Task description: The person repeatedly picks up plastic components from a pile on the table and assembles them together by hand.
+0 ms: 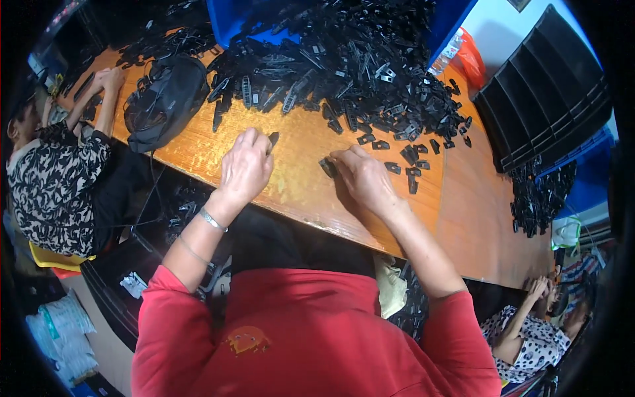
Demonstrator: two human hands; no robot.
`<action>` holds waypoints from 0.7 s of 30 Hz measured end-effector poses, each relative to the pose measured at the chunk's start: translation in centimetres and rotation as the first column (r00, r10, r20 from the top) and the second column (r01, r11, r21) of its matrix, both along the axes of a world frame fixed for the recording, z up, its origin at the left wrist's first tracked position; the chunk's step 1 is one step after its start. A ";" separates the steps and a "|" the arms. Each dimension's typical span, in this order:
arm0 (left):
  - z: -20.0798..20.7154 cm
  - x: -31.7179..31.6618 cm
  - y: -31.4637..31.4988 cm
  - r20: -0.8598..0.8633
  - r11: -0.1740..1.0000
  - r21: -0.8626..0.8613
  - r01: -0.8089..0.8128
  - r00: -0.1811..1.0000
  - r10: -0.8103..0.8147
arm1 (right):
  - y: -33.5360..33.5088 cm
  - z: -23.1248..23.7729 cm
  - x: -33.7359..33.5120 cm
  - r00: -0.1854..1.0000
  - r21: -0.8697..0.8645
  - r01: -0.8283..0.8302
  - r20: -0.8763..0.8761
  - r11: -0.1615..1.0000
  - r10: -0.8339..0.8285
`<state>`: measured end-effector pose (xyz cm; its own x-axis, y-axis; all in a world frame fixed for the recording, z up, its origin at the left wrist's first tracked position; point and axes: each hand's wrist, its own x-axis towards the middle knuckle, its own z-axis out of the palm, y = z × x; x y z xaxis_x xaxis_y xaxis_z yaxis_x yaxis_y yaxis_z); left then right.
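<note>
My left hand (pixel 247 164) is closed over the wooden table, with a small dark plastic part (pixel 272 140) showing beside its fingers. To the right, the fingers of my right hand (pixel 362 173) pinch a small black plastic piece (pixel 327 167) just above the tabletop (pixel 291 185). What else the fingers cover is hidden. Beyond both hands spreads a large heap of black plastic parts (pixel 370 73), some long and narrow, some short. Several short black pieces (pixel 411 159) lie loose to the right of my right hand.
A black bag (pixel 165 102) lies on the table at the left. Blue bins (pixel 228 23) stand behind the heap. Black stacked trays (pixel 546 86) lean at the right, near a red plastic bag (pixel 471 58). Co-workers sit at left (pixel 56 178) and lower right (pixel 529 337).
</note>
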<state>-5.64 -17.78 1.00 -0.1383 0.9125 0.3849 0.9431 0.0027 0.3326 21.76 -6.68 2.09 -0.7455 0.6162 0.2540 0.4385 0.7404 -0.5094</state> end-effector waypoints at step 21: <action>0.8 -0.8 -0.8 -0.088 0.980 -0.020 0.198 0.976 -0.199 | -0.8 -1.1 -1.0 0.989 0.086 0.002 0.147 0.996 -0.015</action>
